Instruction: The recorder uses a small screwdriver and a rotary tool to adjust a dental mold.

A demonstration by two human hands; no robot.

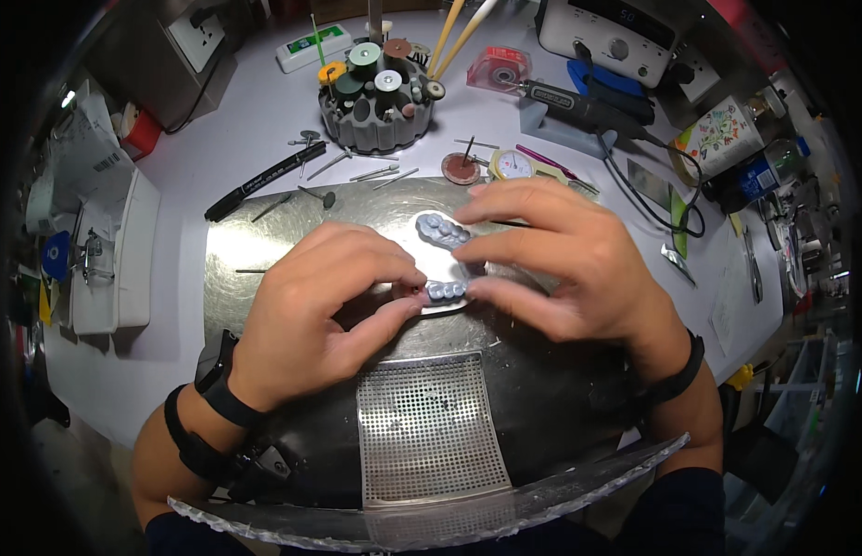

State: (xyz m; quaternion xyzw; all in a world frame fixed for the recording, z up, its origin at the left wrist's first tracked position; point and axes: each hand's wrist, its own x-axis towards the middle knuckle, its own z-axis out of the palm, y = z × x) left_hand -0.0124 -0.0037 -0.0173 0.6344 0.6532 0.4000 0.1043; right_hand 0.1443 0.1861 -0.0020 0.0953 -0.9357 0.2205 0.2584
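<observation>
Two grey, tooth-shaped dental pieces lie close together over the metal plate. The nearer is a short row of teeth with a pinkish left end and a whitish base below it. My left hand is closed, thumb and index finger pinching that left end. My right hand is curled over from the right. Its thumb touches the right end of the nearer row, and a fingertip rests at the edge of the farther tooth piece. Its other fingers are bent above.
Beyond the plate stands a grey round bur holder with discs and polishing tips. A black marker, loose burs and a dial gauge lie around. A handpiece rests on a stand at right. A perforated metal panel is nearest me.
</observation>
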